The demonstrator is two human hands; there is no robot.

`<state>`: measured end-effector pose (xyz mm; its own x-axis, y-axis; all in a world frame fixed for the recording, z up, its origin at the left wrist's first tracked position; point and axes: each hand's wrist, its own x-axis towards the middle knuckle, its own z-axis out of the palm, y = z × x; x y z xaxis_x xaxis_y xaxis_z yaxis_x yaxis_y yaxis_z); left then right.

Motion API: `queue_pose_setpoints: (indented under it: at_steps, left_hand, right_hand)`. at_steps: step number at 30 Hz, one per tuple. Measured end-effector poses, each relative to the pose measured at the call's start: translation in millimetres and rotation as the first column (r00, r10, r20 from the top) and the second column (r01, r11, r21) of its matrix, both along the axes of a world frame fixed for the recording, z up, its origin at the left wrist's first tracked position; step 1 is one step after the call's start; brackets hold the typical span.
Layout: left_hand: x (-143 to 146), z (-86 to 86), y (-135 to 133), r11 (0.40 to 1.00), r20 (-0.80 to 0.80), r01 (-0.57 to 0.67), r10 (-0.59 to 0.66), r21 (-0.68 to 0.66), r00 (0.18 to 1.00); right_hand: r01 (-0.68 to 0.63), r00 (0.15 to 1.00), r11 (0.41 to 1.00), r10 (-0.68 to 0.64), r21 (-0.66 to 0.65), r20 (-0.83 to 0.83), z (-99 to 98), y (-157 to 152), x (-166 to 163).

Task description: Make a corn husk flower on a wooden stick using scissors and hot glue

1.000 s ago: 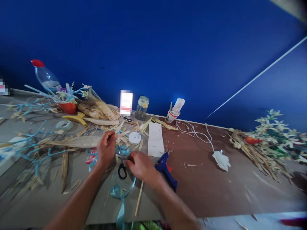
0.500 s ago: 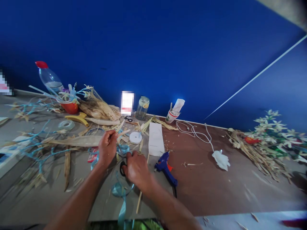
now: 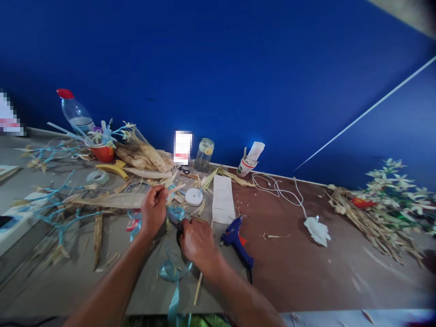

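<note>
My left hand [image 3: 153,211] pinches a thin pale strip of dried husk [image 3: 177,188], whose free end points up to the right. My right hand [image 3: 199,238] is closed on scissors with black handles [image 3: 179,233]; most of the blades are hard to make out. Light blue ribbon [image 3: 176,212] lies in loops just beyond the scissors. More blue ribbon [image 3: 169,270] curls below my hands and hangs over the table's front edge. A white spool [image 3: 194,197] sits behind my right hand, and a thin stick [image 3: 198,290] lies under that wrist.
A blue glue gun [image 3: 237,240] lies right of my right hand, near a white paper strip [image 3: 223,200]. Dried husks [image 3: 143,150], a glass jar [image 3: 204,154] and a cup [image 3: 245,166] line the wall. Blue-stemmed flowers [image 3: 61,218] spread left; a white bouquet [image 3: 391,190] lies right.
My right hand and the scissors have shifted slightly, and the black handle loop looks narrower now. The left hand keeps its pinch on the husk strip. The view has turned slightly.
</note>
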<state>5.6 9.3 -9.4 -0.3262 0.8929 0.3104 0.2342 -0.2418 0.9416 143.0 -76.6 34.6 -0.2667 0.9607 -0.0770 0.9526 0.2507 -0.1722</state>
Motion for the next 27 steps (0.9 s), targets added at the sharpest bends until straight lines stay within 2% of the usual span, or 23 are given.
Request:
queue_pose_setpoints:
  at_steps: [5,8,10,12,14,15,17,19,23,25,27]
  left_hand:
    - [0.2,-0.9,-0.3,0.999,0.014,-0.043,0.043,-0.001,0.999]
    - [0.4,-1.5,-0.5,0.999,0.001,-0.049,0.049,-0.003,0.999]
    - [0.5,-2.1,-0.2,0.999,0.004,-0.037,0.037,-0.003,0.999]
    - [0.9,-2.2,-0.1,1.0,0.003,-0.025,0.025,-0.001,1.0]
    - [1.7,-0.6,-0.8,1.0,-0.006,-0.002,0.002,-0.006,1.0]
    - [2.2,1.0,-1.5,1.0,-0.016,0.011,-0.011,-0.007,1.0]
    - [3.3,5.5,-3.6,0.999,-0.058,0.038,-0.039,-0.01,0.998]
    - [4.1,10.7,-5.8,0.998,-0.129,0.058,-0.059,-0.009,0.99]
    - [3.8,15.4,-7.2,0.994,-0.264,0.113,-0.104,0.016,0.959]
    - [3.2,13.4,-6.3,0.986,-0.303,0.162,-0.143,0.037,0.942]
    - [3.2,10.4,-5.2,0.975,-0.334,0.215,-0.185,0.055,0.924]
  right_hand:
    - [0.2,0.967,0.977,-0.209,-0.074,-0.148,2.2,3.3,11.8]
    - [0.292,0.873,0.945,-0.327,-0.149,-0.361,-1.5,9.0,22.0]
    - [0.288,0.73,0.935,-0.355,-0.208,-0.584,-6.2,13.4,28.8]
    - [0.219,0.506,0.936,-0.35,-0.275,-0.788,-9.2,17.6,34.6]
    - [0.106,0.283,0.937,-0.349,-0.333,-0.893,-7.7,21.0,39.4]
    - [0.058,0.199,0.934,-0.357,-0.353,-0.913,-5.2,22.3,41.5]
    - [0.01,0.094,0.923,-0.385,-0.386,-0.918,2.2,24.1,45.8]
    - [-0.001,0.043,0.909,-0.416,-0.416,-0.908,9.6,25.2,50.2]
    - [-0.077,0.012,0.885,-0.459,-0.458,-0.888,14.7,29.2,57.1]
    - [-0.041,-0.051,0.879,-0.477,-0.475,-0.877,12.6,33.0,57.4]
    - [0.048,-0.149,0.873,-0.474,-0.485,-0.868,9.8,37.3,55.1]
